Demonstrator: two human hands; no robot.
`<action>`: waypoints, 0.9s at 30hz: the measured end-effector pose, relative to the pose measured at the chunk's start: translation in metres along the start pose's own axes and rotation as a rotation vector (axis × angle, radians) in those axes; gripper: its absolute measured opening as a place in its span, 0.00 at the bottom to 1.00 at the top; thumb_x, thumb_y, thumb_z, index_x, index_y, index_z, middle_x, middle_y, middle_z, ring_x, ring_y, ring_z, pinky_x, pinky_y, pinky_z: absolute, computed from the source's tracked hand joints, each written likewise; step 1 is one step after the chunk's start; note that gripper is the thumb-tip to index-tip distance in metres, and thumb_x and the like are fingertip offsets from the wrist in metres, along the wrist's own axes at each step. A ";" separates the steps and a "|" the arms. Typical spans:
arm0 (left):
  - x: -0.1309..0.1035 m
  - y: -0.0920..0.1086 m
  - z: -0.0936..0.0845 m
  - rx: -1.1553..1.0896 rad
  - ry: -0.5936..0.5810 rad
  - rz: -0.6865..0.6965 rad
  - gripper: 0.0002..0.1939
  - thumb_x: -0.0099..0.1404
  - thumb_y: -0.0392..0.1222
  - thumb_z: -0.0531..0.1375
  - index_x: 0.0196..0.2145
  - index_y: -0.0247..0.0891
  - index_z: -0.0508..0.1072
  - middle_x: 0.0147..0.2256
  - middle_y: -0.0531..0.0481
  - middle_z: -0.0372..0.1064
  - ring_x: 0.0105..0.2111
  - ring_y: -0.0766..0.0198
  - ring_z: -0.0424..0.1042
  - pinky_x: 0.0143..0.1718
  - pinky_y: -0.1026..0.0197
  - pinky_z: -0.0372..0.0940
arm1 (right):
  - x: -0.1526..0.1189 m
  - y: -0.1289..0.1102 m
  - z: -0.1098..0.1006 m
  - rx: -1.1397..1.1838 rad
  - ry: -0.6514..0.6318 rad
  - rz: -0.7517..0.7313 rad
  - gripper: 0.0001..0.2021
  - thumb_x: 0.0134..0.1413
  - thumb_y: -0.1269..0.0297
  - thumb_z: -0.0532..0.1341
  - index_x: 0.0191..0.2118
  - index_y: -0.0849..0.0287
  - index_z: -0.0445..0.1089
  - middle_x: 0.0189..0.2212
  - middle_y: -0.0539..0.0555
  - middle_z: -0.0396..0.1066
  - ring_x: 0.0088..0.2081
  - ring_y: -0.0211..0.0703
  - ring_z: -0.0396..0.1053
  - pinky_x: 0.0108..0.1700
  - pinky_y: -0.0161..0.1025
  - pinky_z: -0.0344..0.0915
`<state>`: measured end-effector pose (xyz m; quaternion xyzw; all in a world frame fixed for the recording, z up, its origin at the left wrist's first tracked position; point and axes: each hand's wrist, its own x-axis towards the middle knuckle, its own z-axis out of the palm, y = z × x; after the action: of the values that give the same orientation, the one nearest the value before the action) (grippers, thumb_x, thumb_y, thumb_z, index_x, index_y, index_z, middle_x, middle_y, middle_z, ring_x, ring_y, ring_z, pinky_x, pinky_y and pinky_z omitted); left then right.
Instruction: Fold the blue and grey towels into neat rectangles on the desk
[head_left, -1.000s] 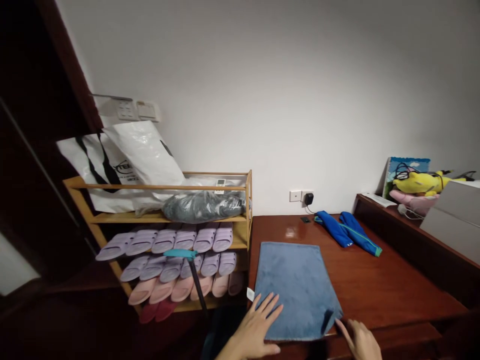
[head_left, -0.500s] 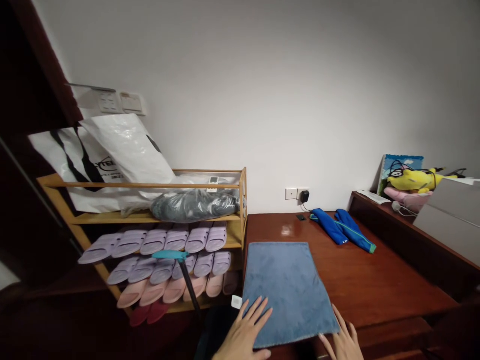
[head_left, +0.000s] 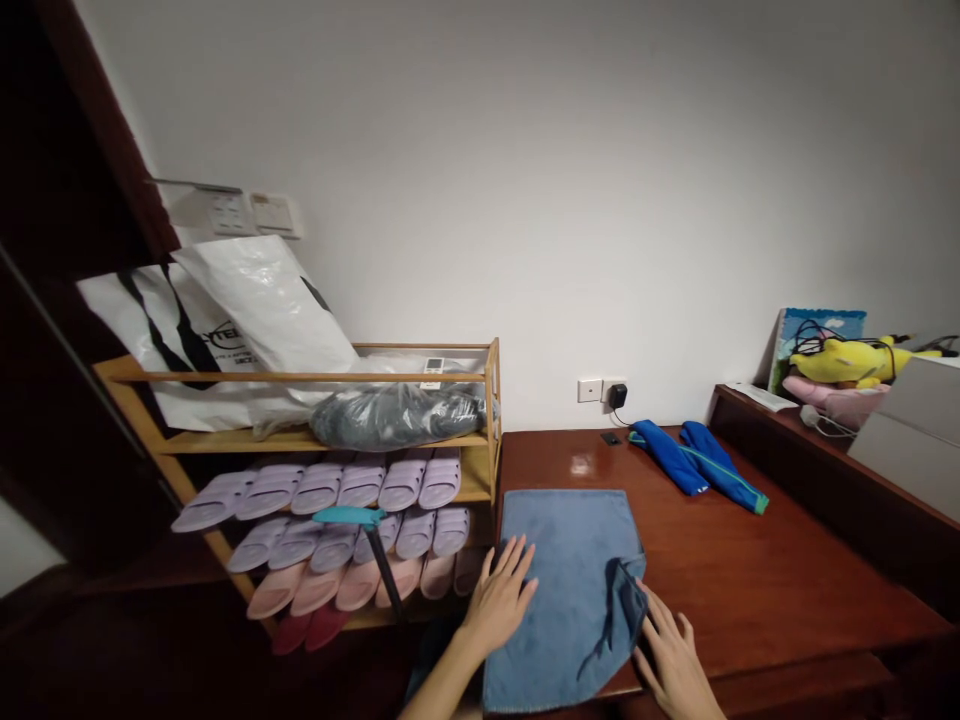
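Observation:
A blue cloth [head_left: 559, 560] lies spread on the reddish-brown desk, its near edge at the desk's front. My left hand [head_left: 501, 590] rests on its left side with the fingers stretched out. At the cloth's right edge, my right hand [head_left: 667, 640] has the fingers and thumb around a raised, crumpled fold. The fold shows a darker underside and leans inward over the cloth. Exactly how the right fingertips meet the fabric is partly hidden.
Blue folded clothing [head_left: 697, 465] with green trim lies farther back on the desk [head_left: 780, 570], near a plugged-in charger [head_left: 617, 396]. To the left stands a wooden rack [head_left: 495, 400] with several slippers [head_left: 360, 485] and white bags [head_left: 262, 300]. A yellow plush toy [head_left: 847, 362] sits on the right ledge.
The cloth's near right corner, flat before, is now lifted and bunched inward by my right hand. My left hand has moved up along the left side. The view has shifted slightly.

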<state>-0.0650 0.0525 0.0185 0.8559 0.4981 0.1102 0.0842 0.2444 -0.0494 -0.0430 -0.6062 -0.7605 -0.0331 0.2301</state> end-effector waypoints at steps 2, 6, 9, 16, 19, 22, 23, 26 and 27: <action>0.015 -0.003 0.006 0.014 -0.016 -0.038 0.28 0.69 0.54 0.42 0.64 0.46 0.47 0.65 0.50 0.39 0.64 0.58 0.39 0.63 0.43 0.39 | 0.003 0.005 0.013 0.071 0.051 0.048 0.27 0.56 0.57 0.52 0.62 0.50 0.50 0.59 0.59 0.58 0.58 0.53 0.57 0.54 0.54 0.58; 0.032 -0.004 0.021 0.022 -0.025 -0.082 0.29 0.68 0.54 0.43 0.63 0.42 0.49 0.65 0.46 0.40 0.64 0.55 0.40 0.61 0.40 0.41 | 0.009 0.022 0.038 0.243 0.133 0.241 0.29 0.47 0.57 0.56 0.57 0.53 0.55 0.51 0.61 0.66 0.52 0.58 0.63 0.50 0.56 0.60; 0.035 -0.006 0.029 0.033 -0.012 -0.089 0.29 0.68 0.53 0.43 0.63 0.44 0.48 0.65 0.48 0.39 0.64 0.56 0.39 0.61 0.40 0.40 | 0.018 0.033 0.045 0.369 0.129 0.393 0.26 0.44 0.56 0.55 0.53 0.51 0.61 0.48 0.60 0.69 0.49 0.61 0.66 0.48 0.60 0.61; 0.035 -0.009 0.033 0.053 -0.011 -0.090 0.29 0.67 0.53 0.42 0.63 0.46 0.48 0.65 0.51 0.38 0.65 0.58 0.38 0.61 0.41 0.41 | 0.031 0.034 0.024 0.582 0.002 0.371 0.21 0.39 0.56 0.55 0.41 0.57 0.72 0.42 0.59 0.74 0.47 0.58 0.68 0.51 0.51 0.62; 0.035 -0.009 0.034 0.063 -0.008 -0.094 0.29 0.67 0.53 0.42 0.63 0.45 0.48 0.65 0.51 0.37 0.65 0.58 0.38 0.62 0.41 0.40 | 0.031 0.029 -0.002 0.749 -0.152 0.332 0.17 0.42 0.58 0.55 0.36 0.62 0.72 0.35 0.59 0.75 0.40 0.52 0.70 0.46 0.42 0.64; 0.036 -0.008 0.035 0.075 -0.004 -0.093 0.29 0.67 0.54 0.42 0.63 0.45 0.48 0.65 0.51 0.38 0.65 0.58 0.38 0.61 0.42 0.40 | 0.024 0.028 -0.021 0.775 -0.277 0.443 0.13 0.41 0.55 0.56 0.25 0.61 0.70 0.21 0.54 0.71 0.27 0.44 0.68 0.35 0.38 0.66; 0.036 -0.008 0.035 0.079 -0.004 -0.092 0.29 0.67 0.54 0.42 0.63 0.45 0.49 0.65 0.51 0.38 0.65 0.58 0.39 0.61 0.42 0.41 | 0.020 0.029 -0.024 0.760 -0.303 0.492 0.14 0.41 0.54 0.56 0.22 0.60 0.68 0.16 0.51 0.68 0.22 0.41 0.65 0.29 0.36 0.65; 0.038 -0.008 0.036 0.087 0.000 -0.087 0.29 0.67 0.54 0.42 0.63 0.45 0.49 0.65 0.51 0.39 0.64 0.58 0.40 0.61 0.42 0.42 | 0.003 0.032 -0.027 0.697 -0.350 0.607 0.15 0.42 0.52 0.55 0.17 0.58 0.63 0.08 0.46 0.56 0.12 0.34 0.54 0.17 0.32 0.54; 0.039 -0.009 0.036 0.089 0.003 -0.086 0.29 0.67 0.54 0.42 0.63 0.45 0.49 0.65 0.50 0.40 0.64 0.57 0.40 0.61 0.42 0.42 | -0.004 0.034 -0.027 0.672 -0.367 0.638 0.16 0.42 0.52 0.55 0.16 0.57 0.61 0.07 0.45 0.53 0.10 0.33 0.51 0.16 0.31 0.51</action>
<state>-0.0439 0.0892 -0.0147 0.8364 0.5391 0.0856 0.0499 0.2849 -0.0534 -0.0281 -0.6970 -0.5337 0.3931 0.2735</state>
